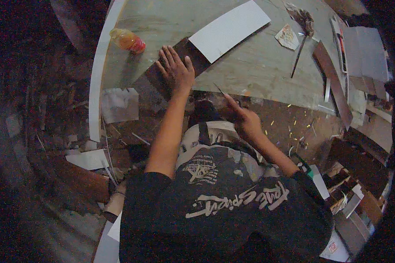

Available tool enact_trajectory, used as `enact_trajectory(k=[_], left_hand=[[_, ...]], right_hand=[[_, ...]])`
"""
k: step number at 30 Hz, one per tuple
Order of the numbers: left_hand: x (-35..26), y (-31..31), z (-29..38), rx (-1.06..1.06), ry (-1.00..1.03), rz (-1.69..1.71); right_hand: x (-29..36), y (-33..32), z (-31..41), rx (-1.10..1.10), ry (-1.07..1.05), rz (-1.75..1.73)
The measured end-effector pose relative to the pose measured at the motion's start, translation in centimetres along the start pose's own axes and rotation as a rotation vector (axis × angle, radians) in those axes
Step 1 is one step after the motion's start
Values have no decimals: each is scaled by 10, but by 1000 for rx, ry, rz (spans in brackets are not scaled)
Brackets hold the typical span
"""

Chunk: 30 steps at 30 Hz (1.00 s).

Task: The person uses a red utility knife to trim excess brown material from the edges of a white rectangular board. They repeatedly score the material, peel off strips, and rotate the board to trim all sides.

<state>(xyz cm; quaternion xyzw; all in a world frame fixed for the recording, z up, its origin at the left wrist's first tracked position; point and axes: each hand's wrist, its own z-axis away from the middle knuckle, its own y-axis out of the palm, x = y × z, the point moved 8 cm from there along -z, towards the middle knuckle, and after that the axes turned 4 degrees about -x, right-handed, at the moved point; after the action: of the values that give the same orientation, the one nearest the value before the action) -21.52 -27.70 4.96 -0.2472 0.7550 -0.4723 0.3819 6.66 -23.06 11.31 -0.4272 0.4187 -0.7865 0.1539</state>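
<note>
My left hand [176,70] lies palm down, fingers apart, on a dark brown board [200,54]. The board sits at a slant on the worktable [260,65], its near end reaching past the table's edge. A white rectangular panel [230,31] covers or adjoins its far part; which of the two cannot be told. Closer to my body, my right hand [247,120] grips a thin pointed tool [220,88], perhaps a knife, most of it hidden in the fist. Its tip points toward the board, apart from it.
A plastic bottle [128,41] with yellowish contents and a red end lies at the table's left. Rightward are an irregular pale scrap [287,36], a thin dark stick [299,56] and a brown strip [332,83]. Offcuts and yellow bits [294,123] litter the floor.
</note>
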Motion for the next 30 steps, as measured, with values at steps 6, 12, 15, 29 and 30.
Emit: enact_trajectory(k=[6, 12, 15, 29, 30], left_hand=[[7, 14, 1, -56, 25, -187], [10, 24, 1, -75, 94, -663], [6, 13, 5, -127, 41, -208], [3, 0, 3, -87, -8, 56], [3, 1, 4, -72, -10, 46]], right_hand=[[70, 15, -139, -128, -137, -17], [71, 21, -200, -236, -144, 127], [53, 2, -149, -252, -176, 12], [-9, -11, 17, 39, 97, -1], [11, -6, -17, 48, 39, 95]])
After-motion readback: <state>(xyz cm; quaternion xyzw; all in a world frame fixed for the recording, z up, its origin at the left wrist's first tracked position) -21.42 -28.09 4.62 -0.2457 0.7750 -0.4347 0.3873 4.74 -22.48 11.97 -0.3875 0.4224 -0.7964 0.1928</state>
